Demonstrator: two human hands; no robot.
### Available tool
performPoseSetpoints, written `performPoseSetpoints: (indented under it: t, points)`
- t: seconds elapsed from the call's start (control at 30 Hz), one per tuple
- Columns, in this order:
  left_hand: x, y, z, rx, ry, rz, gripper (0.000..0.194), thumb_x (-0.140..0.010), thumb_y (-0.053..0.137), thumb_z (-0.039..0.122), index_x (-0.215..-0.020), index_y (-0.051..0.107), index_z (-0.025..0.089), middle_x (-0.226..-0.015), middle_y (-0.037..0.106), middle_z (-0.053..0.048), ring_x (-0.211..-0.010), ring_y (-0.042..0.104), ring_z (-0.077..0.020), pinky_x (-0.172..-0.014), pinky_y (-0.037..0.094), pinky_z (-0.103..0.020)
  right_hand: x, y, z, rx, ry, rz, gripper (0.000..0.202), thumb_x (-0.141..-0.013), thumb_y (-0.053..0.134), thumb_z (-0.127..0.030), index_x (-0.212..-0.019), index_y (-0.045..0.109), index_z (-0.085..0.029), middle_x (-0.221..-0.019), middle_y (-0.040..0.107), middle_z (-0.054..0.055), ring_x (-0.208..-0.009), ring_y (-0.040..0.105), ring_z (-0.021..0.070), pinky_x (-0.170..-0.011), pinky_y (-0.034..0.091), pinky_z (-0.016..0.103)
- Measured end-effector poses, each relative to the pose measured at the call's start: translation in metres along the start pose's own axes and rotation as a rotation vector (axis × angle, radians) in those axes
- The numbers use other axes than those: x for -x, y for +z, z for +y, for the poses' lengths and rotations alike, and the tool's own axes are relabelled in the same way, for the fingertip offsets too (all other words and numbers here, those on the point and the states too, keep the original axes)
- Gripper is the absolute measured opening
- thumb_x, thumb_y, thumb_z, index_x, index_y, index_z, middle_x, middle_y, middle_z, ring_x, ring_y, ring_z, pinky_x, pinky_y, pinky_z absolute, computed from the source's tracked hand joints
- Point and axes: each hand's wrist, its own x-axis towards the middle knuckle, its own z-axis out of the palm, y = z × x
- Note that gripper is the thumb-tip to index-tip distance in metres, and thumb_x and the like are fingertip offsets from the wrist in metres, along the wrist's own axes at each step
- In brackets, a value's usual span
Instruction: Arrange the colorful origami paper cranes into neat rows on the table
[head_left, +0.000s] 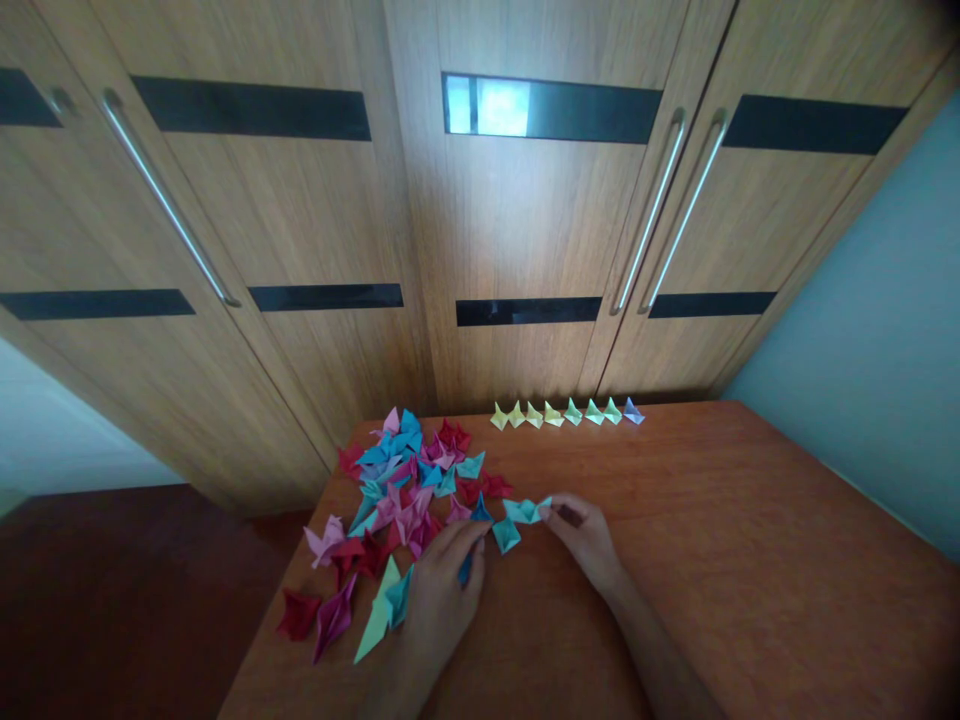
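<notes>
My right hand (586, 540) pinches the right tip of a light turquoise folded-paper bird (523, 511) between thumb and fingertips, just above the table. My left hand (448, 578) reaches over the near edge of the paper pile, its fingers stretched out and the thumb apart. Beneath it a dark blue folded piece (466, 569) shows in the gap by the thumb, partly hidden. Another blue piece (481, 510) lies at the left fingertips. A turquoise folded piece (506, 535) rests between the two hands.
Pink, red and blue folded papers (409, 510) are heaped on the left of the brown wooden table (712, 520). Yellow, green and violet folded pieces (553, 414) stand in a row along the far edge. Behind rises a wooden cabinet (517, 220) with metal handles.
</notes>
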Motion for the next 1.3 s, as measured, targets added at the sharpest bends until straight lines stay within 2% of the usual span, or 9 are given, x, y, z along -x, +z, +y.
performPoseSetpoints:
  t: [0.1, 0.2, 0.3, 0.4, 0.53, 0.63, 0.9, 1.07, 1.3]
  points:
    - [0.001, -0.001, 0.003, 0.044, 0.007, 0.000, 0.026, -0.088, 0.047, 0.012, -0.107, 0.061, 0.023, -0.101, 0.068, -0.004, -0.095, 0.065, -0.0166, -0.085, 0.053, -0.029, -0.009, -0.024, 0.004, -0.008, 0.011, 0.252, 0.034, -0.071, 0.068, -0.052, -0.071, 0.066, -0.018, -0.063, 0.060, -0.001, -0.060, 0.051, 0.0138, -0.057, 0.040, 0.024]
    - [0.002, -0.001, 0.007, 0.073, 0.004, -0.031, 0.027, -0.088, 0.047, 0.011, -0.105, 0.063, 0.023, -0.099, 0.068, -0.004, -0.092, 0.065, -0.0159, -0.082, 0.054, -0.028, -0.020, -0.058, 0.014, 0.026, 0.031, 0.389, 0.036, -0.073, 0.066, -0.052, -0.077, 0.063, -0.017, -0.064, 0.060, -0.001, -0.058, 0.051, 0.0136, -0.053, 0.038, 0.023]
    - [0.003, 0.000, 0.009, 0.075, 0.007, -0.047, 0.028, -0.087, 0.047, 0.011, -0.105, 0.064, 0.024, -0.100, 0.068, -0.004, -0.092, 0.065, -0.0162, -0.082, 0.054, -0.028, -0.034, -0.099, 0.027, 0.209, 0.060, 0.432, 0.039, -0.076, 0.060, -0.054, -0.083, 0.064, -0.016, -0.074, 0.067, 0.004, -0.068, 0.060, 0.0181, -0.061, 0.043, 0.025]
    - [0.004, 0.001, 0.011, 0.088, 0.002, -0.066, 0.029, -0.087, 0.047, 0.011, -0.106, 0.063, 0.025, -0.101, 0.068, -0.003, -0.093, 0.065, -0.0160, -0.083, 0.054, -0.028, -0.052, -0.137, 0.036, 0.551, 0.146, 0.503, 0.041, -0.079, 0.054, -0.053, -0.090, 0.067, -0.016, -0.083, 0.071, 0.009, -0.077, 0.065, 0.0231, -0.066, 0.045, 0.027]
    - [0.005, 0.000, 0.014, 0.099, -0.004, -0.096, 0.030, -0.087, 0.046, 0.009, -0.104, 0.063, 0.026, -0.099, 0.068, -0.002, -0.092, 0.065, -0.0158, -0.083, 0.053, -0.029, -0.077, -0.167, 0.043, 0.982, 0.327, 0.461, 0.038, -0.085, 0.046, -0.046, -0.100, 0.067, -0.019, -0.093, 0.072, 0.010, -0.088, 0.067, 0.0249, -0.071, 0.046, 0.028]
    - [0.005, 0.000, 0.016, 0.106, -0.011, -0.120, 0.031, -0.086, 0.046, 0.008, -0.105, 0.063, 0.026, -0.099, 0.067, -0.002, -0.091, 0.065, -0.0157, -0.081, 0.053, -0.028, -0.092, -0.173, 0.049, 1.065, 0.398, 0.436, 0.039, -0.086, 0.045, -0.046, -0.102, 0.068, -0.019, -0.095, 0.072, 0.013, -0.091, 0.066, 0.0291, -0.071, 0.048, 0.032]
    - [0.005, -0.001, 0.016, 0.114, -0.029, -0.152, 0.034, -0.084, 0.046, 0.006, -0.104, 0.063, 0.026, -0.099, 0.067, -0.002, -0.091, 0.065, -0.0159, -0.081, 0.054, -0.028, -0.115, -0.169, 0.053, 1.172, 0.520, 0.394, 0.045, -0.088, 0.040, -0.050, -0.113, 0.064, -0.021, -0.101, 0.069, 0.018, -0.094, 0.065, 0.0327, -0.075, 0.050, 0.041]
    - [0.005, -0.002, 0.018, 0.115, -0.022, -0.155, 0.032, -0.085, 0.044, 0.007, -0.103, 0.063, 0.025, -0.099, 0.068, -0.004, -0.090, 0.065, -0.0166, -0.080, 0.054, -0.029, -0.121, -0.170, 0.053, 1.195, 0.543, 0.386, 0.047, -0.088, 0.040, -0.050, -0.118, 0.062, -0.022, -0.103, 0.068, 0.018, -0.096, 0.065, 0.0316, -0.076, 0.050, 0.041]
    - [0.004, -0.003, 0.021, 0.108, -0.027, -0.151, 0.034, -0.082, 0.045, 0.006, -0.102, 0.064, 0.025, -0.097, 0.069, -0.005, -0.088, 0.066, -0.0179, -0.078, 0.055, -0.030, -0.124, -0.171, 0.054, 1.202, 0.536, 0.378, 0.046, -0.087, 0.042, -0.052, -0.113, 0.064, -0.021, -0.100, 0.069, 0.018, -0.093, 0.066, 0.0326, -0.073, 0.050, 0.041]
